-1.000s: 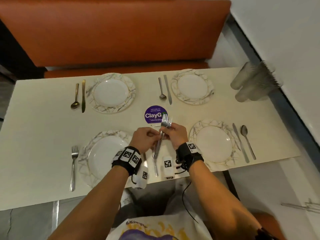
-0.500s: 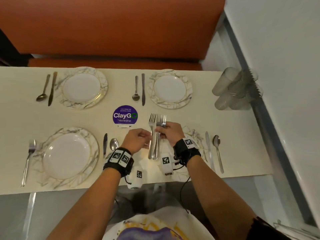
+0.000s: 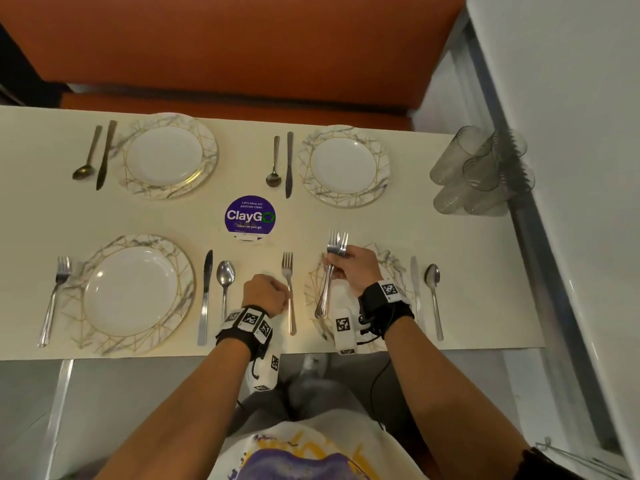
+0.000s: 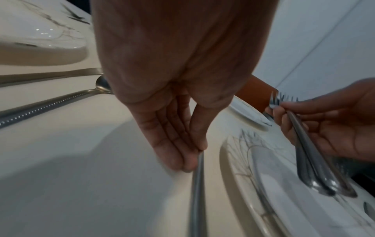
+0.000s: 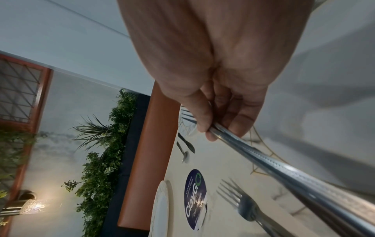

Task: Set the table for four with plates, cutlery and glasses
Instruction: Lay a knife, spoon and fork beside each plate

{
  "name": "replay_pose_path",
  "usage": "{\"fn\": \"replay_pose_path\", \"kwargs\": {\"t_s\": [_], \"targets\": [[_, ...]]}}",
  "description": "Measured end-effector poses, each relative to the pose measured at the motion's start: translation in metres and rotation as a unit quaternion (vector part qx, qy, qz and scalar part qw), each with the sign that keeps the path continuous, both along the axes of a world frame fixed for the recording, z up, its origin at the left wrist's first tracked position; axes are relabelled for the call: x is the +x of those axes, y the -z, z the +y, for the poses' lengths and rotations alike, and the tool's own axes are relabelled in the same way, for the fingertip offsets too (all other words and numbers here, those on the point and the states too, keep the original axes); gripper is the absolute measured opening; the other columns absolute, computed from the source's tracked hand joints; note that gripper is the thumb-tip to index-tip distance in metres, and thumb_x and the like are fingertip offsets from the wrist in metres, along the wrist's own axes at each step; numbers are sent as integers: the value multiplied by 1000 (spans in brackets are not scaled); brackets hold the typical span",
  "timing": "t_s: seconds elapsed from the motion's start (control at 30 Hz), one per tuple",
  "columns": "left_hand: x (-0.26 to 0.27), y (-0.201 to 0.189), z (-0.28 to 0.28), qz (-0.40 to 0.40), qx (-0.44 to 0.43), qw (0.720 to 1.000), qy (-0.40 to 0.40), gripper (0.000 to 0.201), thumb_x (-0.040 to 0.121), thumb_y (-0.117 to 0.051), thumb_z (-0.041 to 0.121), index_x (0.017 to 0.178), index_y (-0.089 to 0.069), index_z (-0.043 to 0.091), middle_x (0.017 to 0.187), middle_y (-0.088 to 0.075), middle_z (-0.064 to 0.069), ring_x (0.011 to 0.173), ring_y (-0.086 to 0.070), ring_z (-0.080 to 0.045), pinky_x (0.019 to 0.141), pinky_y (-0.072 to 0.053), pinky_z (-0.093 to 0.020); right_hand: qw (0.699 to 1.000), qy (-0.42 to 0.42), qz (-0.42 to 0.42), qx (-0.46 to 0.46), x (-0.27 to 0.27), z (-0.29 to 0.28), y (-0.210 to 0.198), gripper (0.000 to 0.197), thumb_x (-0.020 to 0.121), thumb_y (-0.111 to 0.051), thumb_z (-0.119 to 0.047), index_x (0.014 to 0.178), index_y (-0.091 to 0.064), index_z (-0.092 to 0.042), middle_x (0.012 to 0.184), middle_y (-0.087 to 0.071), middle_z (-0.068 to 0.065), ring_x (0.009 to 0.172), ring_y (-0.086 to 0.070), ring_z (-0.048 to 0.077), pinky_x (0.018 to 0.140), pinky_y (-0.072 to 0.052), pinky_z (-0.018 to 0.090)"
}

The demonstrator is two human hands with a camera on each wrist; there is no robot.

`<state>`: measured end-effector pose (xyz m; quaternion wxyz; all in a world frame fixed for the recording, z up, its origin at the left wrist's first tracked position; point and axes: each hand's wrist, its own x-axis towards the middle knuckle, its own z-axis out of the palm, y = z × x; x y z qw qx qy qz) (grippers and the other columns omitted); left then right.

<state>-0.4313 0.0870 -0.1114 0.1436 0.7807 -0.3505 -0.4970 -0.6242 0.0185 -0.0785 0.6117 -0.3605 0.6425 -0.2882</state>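
Observation:
My left hand [image 3: 284, 299] pinches the handle of a single fork [image 3: 289, 292] that lies on the cream table [image 3: 346, 220], just left of the near right plate [image 3: 393, 263]. In the left wrist view thumb and fingertips [image 4: 190, 160] meet on that fork's handle [image 4: 198, 184]. My right hand [image 3: 334, 266] grips a small bundle of forks [image 3: 337, 242] above the same plate, tines pointing away from me. The right wrist view shows their handles [image 5: 284, 173] running out of my right hand [image 5: 219, 128].
Three more plates [image 3: 86, 258] [image 3: 209, 157] [image 3: 382, 168] are laid, each with a knife and spoon beside it. A fork [image 3: 55, 296] lies at the near left. Clustered glasses [image 3: 478, 174] stand at the far right by the wall. A purple sticker [image 3: 250, 216] marks the middle.
My left hand drew one fork out of the bundle and brought it down onto the table left of the near right plate. The right hand shifted right with the other forks.

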Motion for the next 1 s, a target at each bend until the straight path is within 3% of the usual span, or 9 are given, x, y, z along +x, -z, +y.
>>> {"fn": "replay_pose_path", "kwargs": {"t_s": [0.13, 0.2, 0.33, 0.5, 0.67, 0.77, 0.87, 1.0], "targets": [[-4, 2, 5, -4, 0, 1000, 5, 11, 87, -75, 5, 77, -78, 11, 76, -78, -3, 80, -76, -23, 84, -64, -41, 1000, 7, 1, -6, -5, 6, 0, 18, 88, -69, 1, 92, -74, -15, 93, -75, 19, 83, -70, 25, 67, -57, 32], [-5, 1, 4, -29, -11, 999, 31, 10, 89, -76, 17, 81, -78, 13, 79, -77, -2, 81, -73, -20, 84, -62, -37, 1000, 11, 3, -7, -8, 7, 0, 18, 89, -68, 1, 92, -74, -16, 90, -75, 15, 82, -70, 24, 67, -56, 31], [-8, -1, -1, -89, -37, 994, 48, 22, 91, -74, 36, 87, -75, 14, 82, -73, 0, 74, -62, -11, 72, -46, -25, 1000, 14, 9, -6, -14, 10, 2, 17, 89, -68, 1, 98, -74, -12, 85, -76, 11, 80, -70, 24, 67, -57, 32], [-10, 2, -5, -100, -43, 993, 45, 16, 94, -72, 29, 95, -79, 14, 93, -76, -6, 83, -65, -20, 79, -52, -30, 1000, 20, 15, -3, -20, 12, 4, 17, 88, -68, 2, 90, -74, -14, 83, -75, 13, 78, -67, 28, 70, -58, 37], [-13, 2, -1, -101, -43, 993, 51, 15, 95, -70, 25, 82, -78, 26, 90, -75, 0, 81, -66, -19, 74, -51, -30, 1000, 19, 15, 3, -25, 13, 6, 16, 88, -68, 1, 94, -74, -13, 84, -75, 13, 77, -65, 28, 75, -59, 42], [-16, 1, 0, -106, -43, 993, 43, 26, 95, -71, 25, 70, -70, 34, 84, -72, 4, 78, -65, -17, 72, -50, -29, 1000, 19, 12, 2, -25, 14, 5, 16, 89, -68, 0, 94, -73, -13, 85, -75, 14, 77, -66, 27, 72, -60, 38], [-17, 1, 2, -104, -42, 993, 37, 27, 94, -72, 25, 69, -69, 34, 82, -71, 6, 79, -65, -17, 72, -50, -29, 1000, 21, 11, 2, -25, 16, 5, 15, 88, -68, 0, 95, -73, -13, 86, -76, 14, 77, -68, 25, 66, -57, 33], [-17, 2, 2, -92, -47, 994, 28, 24, 94, -73, 24, 71, -72, 33, 81, -70, 8, 77, -63, -13, 74, -51, -30, 1000, 18, 8, 1, -26, 16, 4, 16, 89, -68, 0, 91, -73, -14, 85, -75, 13, 77, -67, 25, 65, -56, 33]]}}
